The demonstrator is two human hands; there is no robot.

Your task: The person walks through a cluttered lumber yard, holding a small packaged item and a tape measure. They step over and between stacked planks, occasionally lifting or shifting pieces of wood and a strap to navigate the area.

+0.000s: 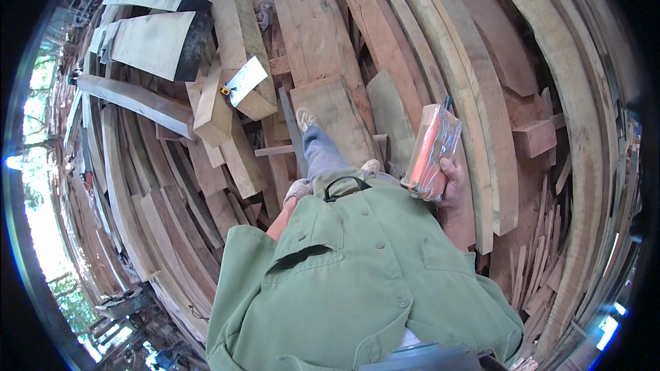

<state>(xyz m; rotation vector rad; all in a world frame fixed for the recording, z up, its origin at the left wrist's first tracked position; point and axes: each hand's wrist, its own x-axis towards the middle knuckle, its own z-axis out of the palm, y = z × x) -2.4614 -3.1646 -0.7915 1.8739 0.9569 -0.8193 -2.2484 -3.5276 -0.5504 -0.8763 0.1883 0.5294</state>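
Note:
My right hand [451, 191] is closed round the lower part of a wood-and-orange block [434, 154], held upright at my right side. Shiny clear plastic wraps the block, and a dark blue, pen-like tip pokes out of its top. My left hand [298, 190] hangs by my left hip, seemingly in a pale glove, and its fingers are hidden. Ahead of it, a white sheet [249, 82] lies on the end of a thick beam [237, 34]. A small yellow and black tape measure [225, 90] sits at the sheet's left edge.
Stacked planks and beams spread all round me. One foot [306, 119] stands on a broad board [337, 106]. Light-coloured squared timbers [152, 45] with dark ends jut in from the left. Dark gaps open between boards. Thin wood strips [536, 268] lie at the right.

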